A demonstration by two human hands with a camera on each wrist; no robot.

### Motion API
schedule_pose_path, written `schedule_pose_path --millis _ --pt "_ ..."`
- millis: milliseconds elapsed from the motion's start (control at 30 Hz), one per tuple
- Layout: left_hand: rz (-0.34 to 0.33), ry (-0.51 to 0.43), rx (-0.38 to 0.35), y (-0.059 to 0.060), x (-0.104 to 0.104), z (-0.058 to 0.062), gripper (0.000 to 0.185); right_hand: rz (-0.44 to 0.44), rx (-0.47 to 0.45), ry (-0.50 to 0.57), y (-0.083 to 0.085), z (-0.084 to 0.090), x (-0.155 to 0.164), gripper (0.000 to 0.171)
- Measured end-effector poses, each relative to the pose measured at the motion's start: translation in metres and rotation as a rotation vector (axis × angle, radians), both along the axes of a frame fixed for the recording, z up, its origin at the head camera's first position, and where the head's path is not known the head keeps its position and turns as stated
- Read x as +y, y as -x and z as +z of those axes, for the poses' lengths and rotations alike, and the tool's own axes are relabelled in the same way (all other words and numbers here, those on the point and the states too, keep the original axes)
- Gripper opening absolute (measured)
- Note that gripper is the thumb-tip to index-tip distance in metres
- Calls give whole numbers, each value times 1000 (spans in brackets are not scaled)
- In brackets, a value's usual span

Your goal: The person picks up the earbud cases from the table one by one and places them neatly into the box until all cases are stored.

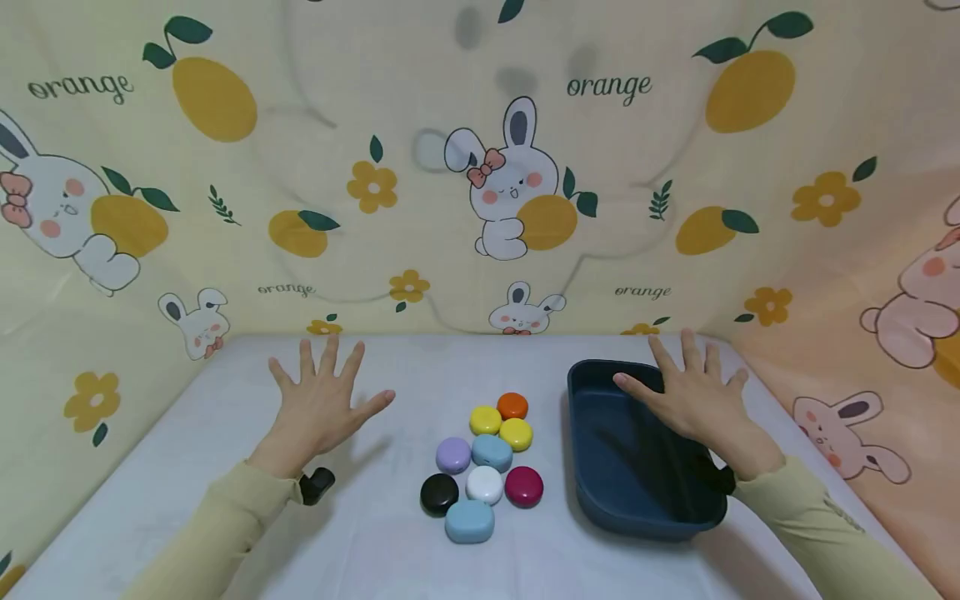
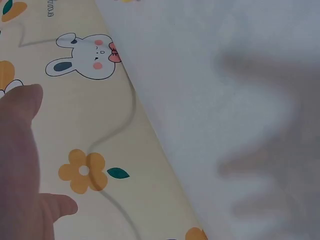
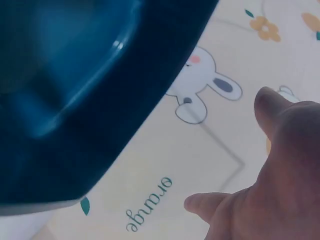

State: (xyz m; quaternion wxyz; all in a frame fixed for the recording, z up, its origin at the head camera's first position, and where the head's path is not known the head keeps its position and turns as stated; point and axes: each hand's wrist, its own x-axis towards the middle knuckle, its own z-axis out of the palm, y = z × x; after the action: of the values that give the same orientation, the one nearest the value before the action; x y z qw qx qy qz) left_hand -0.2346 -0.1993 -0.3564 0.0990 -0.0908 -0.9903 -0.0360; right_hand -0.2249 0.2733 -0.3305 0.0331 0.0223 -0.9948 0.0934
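Nearest to the head camera are the two sleeves, pale yellow-green, which come in from the near edge of the worktop (image 1: 187,467), one at each near corner. The worktop is covered with a white cloth. Just beyond the near edge, in the middle, lies a cluster of small rounded pebble-like pieces, and the closest of them is a light blue piece (image 1: 469,521). Behind it stand a black piece (image 1: 438,493), a white piece (image 1: 484,484) and a dark red piece (image 1: 523,486) in a row, touching or almost touching. Further back are a lilac piece (image 1: 453,455) and a second light blue piece (image 1: 492,452), then two yellow pieces (image 1: 485,420) (image 1: 516,434), and an orange piece (image 1: 512,406) at the far end of the cluster. The left hand (image 1: 318,408) hovers above the bare cloth to the left of the cluster, towards the far edge; its fingers (image 1: 328,354) are spread wide and straight and hold nothing, and its shadow falls on the cloth. On the right side of the worktop stands a dark blue tray (image 1: 600,500), just beside the cluster but apart from it. The right hand (image 1: 693,404) is over the far part of the tray, its fingers (image 1: 686,350) also wide and straight, holding nothing; I cannot tell if the palm touches the rim. Behind and at both sides hangs a cream curtain (image 1: 420,100) printed with rabbits, oranges and flowers.
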Motion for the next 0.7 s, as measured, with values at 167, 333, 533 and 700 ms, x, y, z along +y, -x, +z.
schedule_pose_path --millis 167,333,533,700 --pt "3 -9 1 -2 2 -1 97 -19 12 30 -3 1 5 99" --pt "-27 -22 21 -3 6 -3 93 -51 15 79 -6 0 14 98" --pt "-88 -57 39 -4 11 -5 84 -2 -35 147 -2 -6 39 93" --pt "-153 -175 29 -5 13 -7 74 64 -182 329 3 -12 58 77"
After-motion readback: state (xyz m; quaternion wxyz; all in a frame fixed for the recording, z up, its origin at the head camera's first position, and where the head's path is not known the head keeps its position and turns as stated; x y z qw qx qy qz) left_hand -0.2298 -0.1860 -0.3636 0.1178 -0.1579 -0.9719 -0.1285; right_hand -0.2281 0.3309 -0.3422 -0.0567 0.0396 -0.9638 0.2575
